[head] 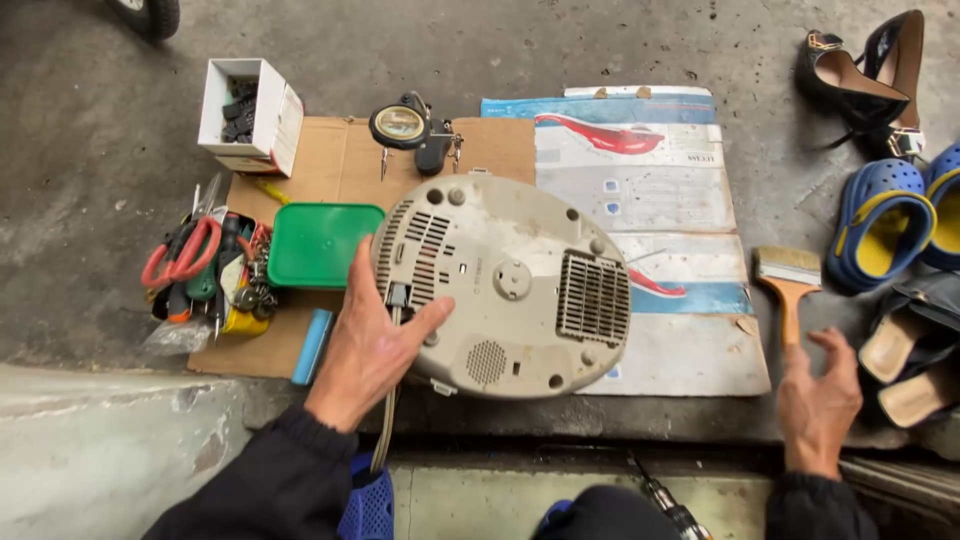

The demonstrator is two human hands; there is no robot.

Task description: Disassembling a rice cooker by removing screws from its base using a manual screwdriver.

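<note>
A: What surface is lying under the work?

B: A grey concrete floor (pixel 620 40) is stretching across the view. Flattened brown cardboard (pixel 330 165) and a printed carton sheet (pixel 660 190) are lying on it, and a raised concrete step is running along the near edge.

A: How is the appliance presenting itself?

B: A round, cream-coloured appliance base (pixel 505 285) is lying underside up, straddling both sheets. Vent slots are showing on its left part, a square grille on its right, a small round perforated patch near its front edge. A grey cord (pixel 388 410) is trailing from its left rim toward the person.

A: What are the hands doing?

B: The left hand (pixel 372 345) is pressing on the base's left rim, fingers spread wide, thumb lying across the shell. The right hand (pixel 818 395) is hovering well right of the base, fingers loosely open and holding nothing, just below a paintbrush (pixel 788 285).

A: What is bounding the free space?

B: Left of the base, a green lid (pixel 318 245) is almost touching it, with pliers and screwdrivers (pixel 200 270) beyond. Behind it, a dial gauge (pixel 400 125) and a white box of parts (pixel 245 110) are sitting. Far right, shoes (pixel 885 215) are crowding the edge; bare carton is lying between them and the base.
</note>
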